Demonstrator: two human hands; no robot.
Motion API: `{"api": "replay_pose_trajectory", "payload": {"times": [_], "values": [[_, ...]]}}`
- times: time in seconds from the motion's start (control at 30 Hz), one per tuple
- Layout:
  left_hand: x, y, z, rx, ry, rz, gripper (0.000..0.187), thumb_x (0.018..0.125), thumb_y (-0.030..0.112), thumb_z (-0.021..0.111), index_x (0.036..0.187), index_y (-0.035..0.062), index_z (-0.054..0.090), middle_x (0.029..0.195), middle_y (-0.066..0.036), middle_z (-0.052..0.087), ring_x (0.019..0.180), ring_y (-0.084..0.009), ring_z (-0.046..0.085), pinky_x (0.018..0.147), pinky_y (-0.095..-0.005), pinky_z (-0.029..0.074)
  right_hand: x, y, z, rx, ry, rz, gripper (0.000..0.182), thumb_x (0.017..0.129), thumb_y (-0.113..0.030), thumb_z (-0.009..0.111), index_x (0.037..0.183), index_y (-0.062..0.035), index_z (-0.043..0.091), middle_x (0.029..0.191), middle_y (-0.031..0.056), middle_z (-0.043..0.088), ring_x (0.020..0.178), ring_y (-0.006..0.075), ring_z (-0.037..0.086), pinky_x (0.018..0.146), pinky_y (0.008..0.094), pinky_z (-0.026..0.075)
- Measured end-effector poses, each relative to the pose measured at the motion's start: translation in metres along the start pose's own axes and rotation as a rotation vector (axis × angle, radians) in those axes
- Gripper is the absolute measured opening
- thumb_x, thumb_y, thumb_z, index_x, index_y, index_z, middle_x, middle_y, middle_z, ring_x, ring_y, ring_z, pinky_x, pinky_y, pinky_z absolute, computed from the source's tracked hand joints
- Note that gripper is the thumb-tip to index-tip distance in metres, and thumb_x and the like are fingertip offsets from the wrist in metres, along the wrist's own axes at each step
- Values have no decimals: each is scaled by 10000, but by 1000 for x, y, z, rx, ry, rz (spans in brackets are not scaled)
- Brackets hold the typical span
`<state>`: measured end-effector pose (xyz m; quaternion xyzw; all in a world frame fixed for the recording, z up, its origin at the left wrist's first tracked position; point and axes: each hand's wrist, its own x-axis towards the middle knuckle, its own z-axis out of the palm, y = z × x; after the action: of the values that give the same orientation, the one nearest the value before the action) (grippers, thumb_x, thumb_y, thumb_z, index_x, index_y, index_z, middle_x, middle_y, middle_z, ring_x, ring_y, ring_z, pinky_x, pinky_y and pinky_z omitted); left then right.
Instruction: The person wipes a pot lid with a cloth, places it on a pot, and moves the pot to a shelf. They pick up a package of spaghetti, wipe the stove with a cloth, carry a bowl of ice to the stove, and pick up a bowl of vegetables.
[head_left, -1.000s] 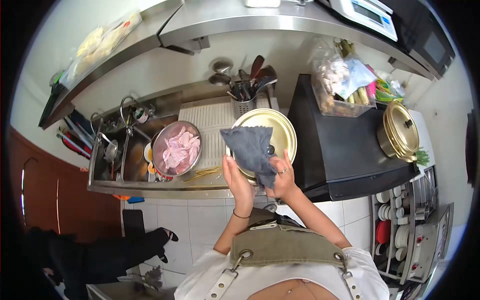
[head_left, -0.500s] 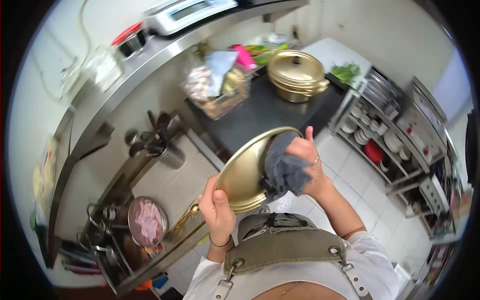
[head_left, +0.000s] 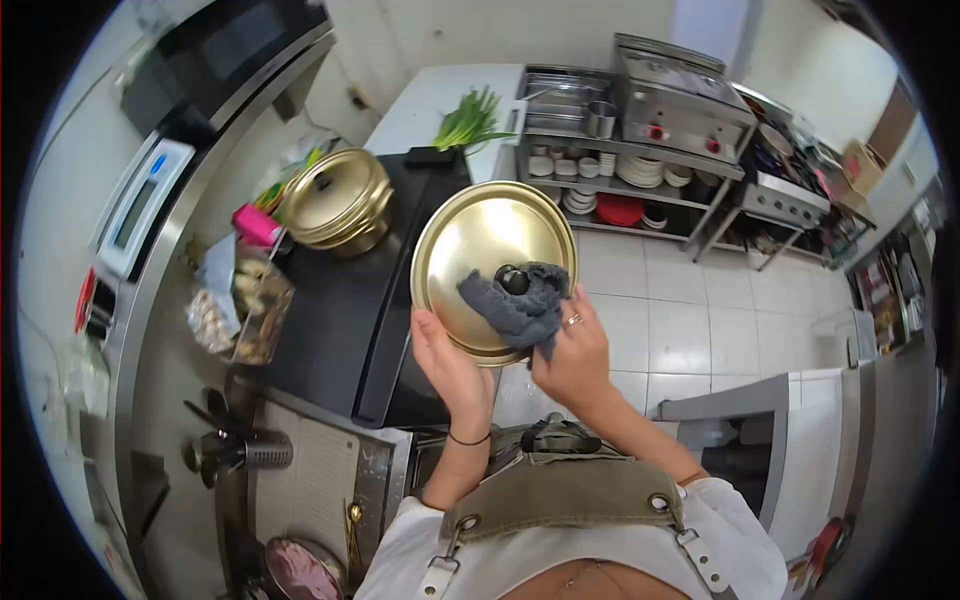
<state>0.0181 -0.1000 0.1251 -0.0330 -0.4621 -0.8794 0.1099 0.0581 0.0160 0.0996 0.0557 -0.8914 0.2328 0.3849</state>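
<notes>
A round gold-coloured pot lid is held up in front of me, its top with the black knob turned towards me. My left hand grips the lid by its lower left rim. In my right hand is a dark grey cloth, pressed on the lid's lower right part and bunched around the knob. The right fingertips are partly hidden by the cloth and the rim. Left of the lid, a lidded gold-coloured pot stands on the black counter.
Green leaves lie at the back beside a white worktop. A basket of vegetables sits on the counter's left. Below it are a utensil holder and a bowl of pinkish food. Dish shelves stand across the tiled floor.
My view has swung to the right. The lid has turned from a steep tilt to face me, and the cloth has moved from its right edge to around the knob.
</notes>
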Motion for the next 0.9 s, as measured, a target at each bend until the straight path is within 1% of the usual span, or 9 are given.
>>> {"api": "replay_pose_trajectory", "payload": {"times": [0.2, 0.27, 0.33, 0.4, 0.6, 0.67, 0.73, 0.8, 0.9], "values": [[-13, -57, 40, -106, -74, -197, 466, 955, 364, 329, 1230, -8, 391, 1165, -106, 479, 1039, -179, 494, 882, -294, 397, -9, 11, -18, 16, -113, 196, 349, 648, -110, 616, 941, 69, 554, 931, 202, 546, 910, 380, 514, 864, 387, 419], [-10, -70, 38, -82, -117, -338, 454, 955, 357, 331, 1218, -6, 404, 1158, -93, 486, 1033, -165, 495, 874, -286, 405, 1, 23, -32, 619, -75, 590, 406, 752, -138, 592, 1075, 83, 485, 980, 221, 549, 924, 394, 509, 834, 346, 414], [0, -81, 32, -197, -121, -370, 393, 946, 288, 393, 1205, -7, 415, 1147, -89, 496, 1026, -155, 499, 869, -287, 414, -1, 44, -43, 815, 85, 598, 420, 828, -153, 545, 1148, 91, 424, 1017, 212, 554, 940, 364, 528, 839, 328, 402], [13, -77, 26, -34, -220, -279, 349, 913, 175, 480, 1203, -5, 405, 1148, -115, 491, 1023, -167, 504, 858, -280, 423, -4, 75, -66, 1178, 632, 829, 299, 841, -167, 502, 1059, 36, 527, 989, 148, 581, 922, 196, 572, 796, 309, 464], [28, -51, 15, -114, -397, -426, 364, 797, 24, 619, 1132, -13, 482, 1002, -82, 579, 909, -141, 560, 808, -273, 463, -5, 122, -85, 1564, 528, 1054, 380, 819, -212, 503, 1100, 45, 508, 1028, 137, 594, 907, 212, 592, 826, 334, 461], [20, -52, 15, 193, -567, -336, 341, 783, 22, 635, 1097, -9, 506, 1008, -91, 584, 903, -148, 571, 783, -268, 475, -21, 103, -70, 1508, 236, 1079, 526, 793, -296, 574, 1197, 15, 448, 1069, 112, 570, 929, 186, 575, 832, 293, 449], [18, -56, 12, 92, -516, -427, 325, 772, 26, 649, 1070, -8, 523, 996, -91, 590, 894, -147, 573, 776, -265, 474, -19, 81, -69, 1538, -28, 919, 718, 679, -318, 707, 1246, -7, 397, 1105, 87, 530, 981, 145, 521, 849, 268, 420], [21, -55, 11, -32, -466, -465, 363, 790, 69, 637, 1114, 3, 486, 999, -87, 570, 897, -158, 564, 801, -285, 464, -23, 75, -54, 1467, -5, 697, 676, 684, -192, 719, 1245, -7, 390, 1121, 80, 521, 1000, 154, 515, 872, 270, 402], [13, -71, 22, -148, -233, -480, 305, 807, 51, 620, 1086, 12, 504, 945, -60, 579, 868, -133, 556, 779, -272, 462, -30, 56, -35, 1461, 252, 788, 592, 710, -71, 687, 1226, -6, 404, 1103, 70, 526, 1004, 146, 509, 885, 274, 388]]}}
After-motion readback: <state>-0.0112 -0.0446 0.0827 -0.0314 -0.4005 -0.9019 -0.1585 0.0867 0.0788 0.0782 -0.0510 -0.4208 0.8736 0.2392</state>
